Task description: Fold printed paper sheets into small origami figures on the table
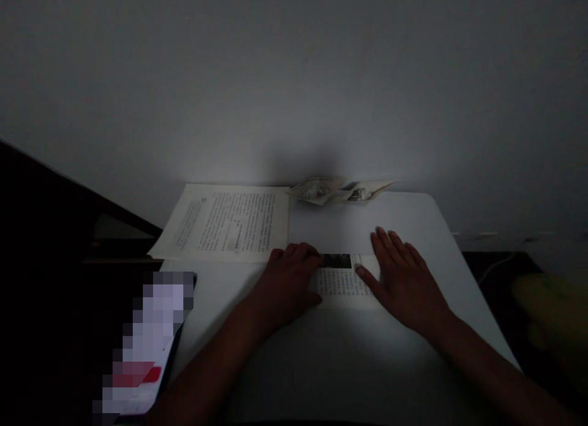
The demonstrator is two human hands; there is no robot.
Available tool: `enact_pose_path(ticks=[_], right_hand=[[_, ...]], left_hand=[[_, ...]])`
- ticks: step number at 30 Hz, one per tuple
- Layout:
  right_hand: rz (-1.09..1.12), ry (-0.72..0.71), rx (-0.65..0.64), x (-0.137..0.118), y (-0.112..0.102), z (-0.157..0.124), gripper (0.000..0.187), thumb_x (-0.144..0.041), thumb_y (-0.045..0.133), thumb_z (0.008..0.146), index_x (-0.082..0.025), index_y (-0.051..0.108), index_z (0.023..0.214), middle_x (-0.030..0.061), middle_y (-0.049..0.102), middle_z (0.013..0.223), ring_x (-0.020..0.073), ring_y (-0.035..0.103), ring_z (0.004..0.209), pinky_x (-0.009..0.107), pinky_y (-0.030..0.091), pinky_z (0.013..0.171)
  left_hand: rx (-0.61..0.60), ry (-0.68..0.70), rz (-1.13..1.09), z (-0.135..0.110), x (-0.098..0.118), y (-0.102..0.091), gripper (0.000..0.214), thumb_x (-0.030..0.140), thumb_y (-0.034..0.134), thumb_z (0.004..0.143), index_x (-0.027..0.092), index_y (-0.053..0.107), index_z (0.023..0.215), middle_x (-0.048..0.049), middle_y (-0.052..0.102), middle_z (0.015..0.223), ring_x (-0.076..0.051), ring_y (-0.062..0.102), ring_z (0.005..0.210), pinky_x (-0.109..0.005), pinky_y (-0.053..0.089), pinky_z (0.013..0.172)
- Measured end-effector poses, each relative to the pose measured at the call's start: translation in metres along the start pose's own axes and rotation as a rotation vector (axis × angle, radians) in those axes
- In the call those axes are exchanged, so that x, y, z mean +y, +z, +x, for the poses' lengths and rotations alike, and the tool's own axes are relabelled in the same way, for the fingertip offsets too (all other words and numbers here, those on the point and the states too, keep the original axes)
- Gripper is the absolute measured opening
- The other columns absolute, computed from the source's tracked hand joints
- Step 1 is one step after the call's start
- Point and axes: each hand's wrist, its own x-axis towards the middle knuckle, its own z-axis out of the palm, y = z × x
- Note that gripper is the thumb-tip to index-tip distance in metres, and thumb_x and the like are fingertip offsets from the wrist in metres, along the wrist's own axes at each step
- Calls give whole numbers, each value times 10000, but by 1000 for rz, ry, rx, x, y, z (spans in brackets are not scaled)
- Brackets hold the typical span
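A printed paper strip (337,283) lies well in from the edges of the worktop (427,220), the right hand (402,279) flat on its right end, grip spread wide, the left hand (290,282) curled over its left end, though I cannot tell whether that grip pinches it.

a white table (413,214) stands against a plain grey wall (294,76). along its far edge, a boat-shaped paper fold (316,190) sits beside a second paper fold (366,192). to their left lies a printed sheet (248,220), one corner past the table's left edge. nearer is a smartphone (154,340), lit, its screen mostly pixelated. off to the right: a pale cord (493,266) and something yellowish (551,315), blurred.
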Motion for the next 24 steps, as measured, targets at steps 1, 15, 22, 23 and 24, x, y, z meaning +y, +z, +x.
enact_pose_path(ticks=[1,15,22,23,24], right_hand=[[16,5,-4,2,-2,2,715,-571,406,882,-132,301,1436,148,323,1489,321,240,1386,547,273,1089],[888,-28,57,-5,2,42,352,-408,389,945,-220,682,994,59,683,1081,202,615,1052,403,469,948],[948,11,14,-2,-1,39,374,-435,381,940,-226,689,908,43,712,944,203,653,929,383,495,863],[942,10,13,-2,-2,39,373,-434,381,939,-226,688,908,43,712,944,203,653,928,382,496,858],[935,12,14,-2,-2,39,371,-433,382,938,-227,689,909,41,714,941,203,654,929,380,497,853]], left_hand=[[1,18,7,0,-1,-1,537,310,704,713,256,505,1209,-46,516,1237,-253,451,1149,-419,332,954],[-10,116,-33,1,-6,-5,789,400,811,578,278,458,1273,-52,475,1262,-265,416,1174,-411,307,990],[-2,160,-68,5,-10,-2,831,386,825,555,311,451,1293,-40,465,1292,-261,407,1185,-411,304,995],[-4,159,-67,5,-10,-2,834,393,825,552,312,453,1294,-40,465,1291,-263,408,1181,-413,305,995],[-6,158,-65,6,-10,-2,832,396,824,554,314,453,1295,-40,467,1289,-264,408,1179,-414,306,996]])
